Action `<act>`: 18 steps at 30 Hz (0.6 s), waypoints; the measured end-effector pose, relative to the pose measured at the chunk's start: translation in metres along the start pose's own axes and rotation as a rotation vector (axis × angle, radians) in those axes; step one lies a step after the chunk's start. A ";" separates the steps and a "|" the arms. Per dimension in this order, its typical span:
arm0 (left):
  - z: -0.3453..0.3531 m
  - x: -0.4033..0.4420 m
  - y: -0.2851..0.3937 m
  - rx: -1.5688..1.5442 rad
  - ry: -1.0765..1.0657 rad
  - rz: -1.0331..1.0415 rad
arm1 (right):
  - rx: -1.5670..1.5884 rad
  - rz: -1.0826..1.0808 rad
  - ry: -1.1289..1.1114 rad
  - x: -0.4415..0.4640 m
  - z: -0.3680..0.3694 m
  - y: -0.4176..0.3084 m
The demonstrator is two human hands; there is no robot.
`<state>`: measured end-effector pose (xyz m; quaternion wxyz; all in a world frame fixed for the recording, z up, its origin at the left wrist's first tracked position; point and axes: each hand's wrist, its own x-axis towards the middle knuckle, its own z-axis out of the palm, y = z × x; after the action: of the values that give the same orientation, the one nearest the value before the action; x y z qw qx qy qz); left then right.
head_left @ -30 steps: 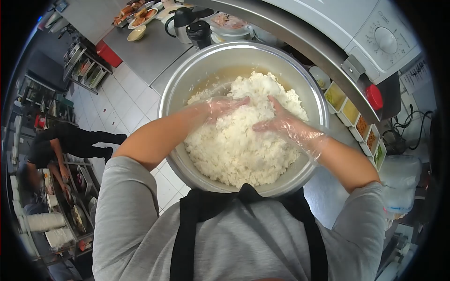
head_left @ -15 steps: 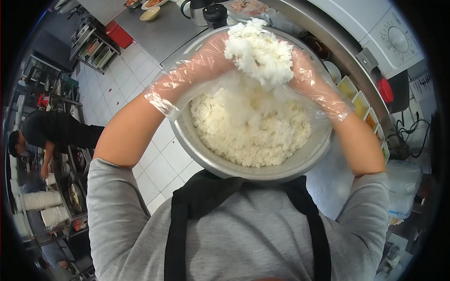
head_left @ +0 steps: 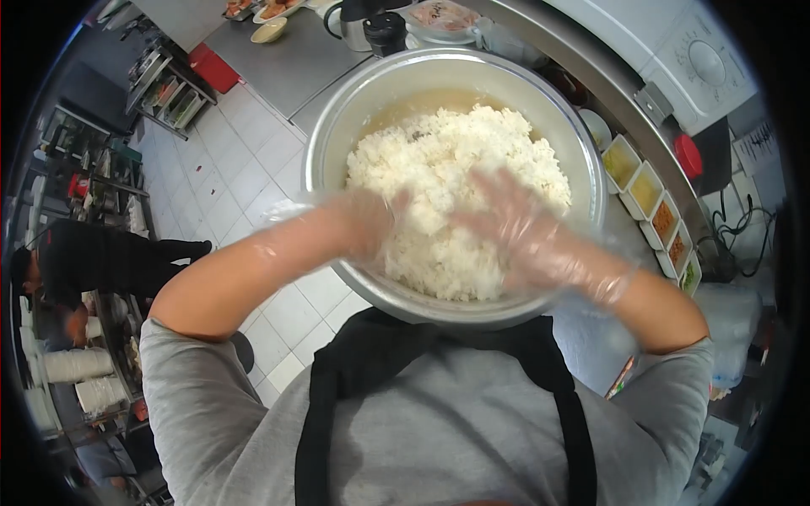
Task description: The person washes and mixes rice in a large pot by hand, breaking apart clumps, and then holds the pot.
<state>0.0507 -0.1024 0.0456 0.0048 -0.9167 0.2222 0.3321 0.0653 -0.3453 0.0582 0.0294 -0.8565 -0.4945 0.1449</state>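
A big round metal pot [head_left: 329, 139] of cooked white rice [head_left: 472, 156] stands right in front of me. Both hands wear clear plastic gloves. My left hand [head_left: 367, 226] is over the left near side of the rice, its fingers smeared by motion. My right hand [head_left: 519, 226] is low over the right side, fingers spread toward the middle of the rice. A small clump of rice [head_left: 429, 218] shows between the hands; whether either hand touches it is unclear.
Small white trays of toppings [head_left: 648, 190] line the right side. A jug [head_left: 354, 25] and a black-lidded container [head_left: 388, 34] stand behind the pot. A co-worker in black [head_left: 93, 257] bends over shelves at left. A red-lidded item [head_left: 688, 156] sits right.
Both hands have come down toward me from the pot's far side. The large rice clump they held up is no longer in them. At left, the co-worker has shifted slightly.
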 end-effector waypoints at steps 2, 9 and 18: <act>0.028 0.023 0.000 0.125 -0.114 0.000 | -0.117 -0.062 -0.077 0.010 0.015 -0.009; 0.049 0.033 -0.011 -0.122 0.164 0.013 | 0.005 0.104 0.070 0.097 0.024 0.052; -0.013 0.038 -0.016 -0.213 0.463 -0.156 | 0.179 0.258 0.476 0.107 -0.033 0.071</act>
<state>0.0907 -0.1053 0.0303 -0.1167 -0.9780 0.1097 0.1337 0.1845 -0.2866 0.0520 0.2017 -0.9163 -0.3457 -0.0147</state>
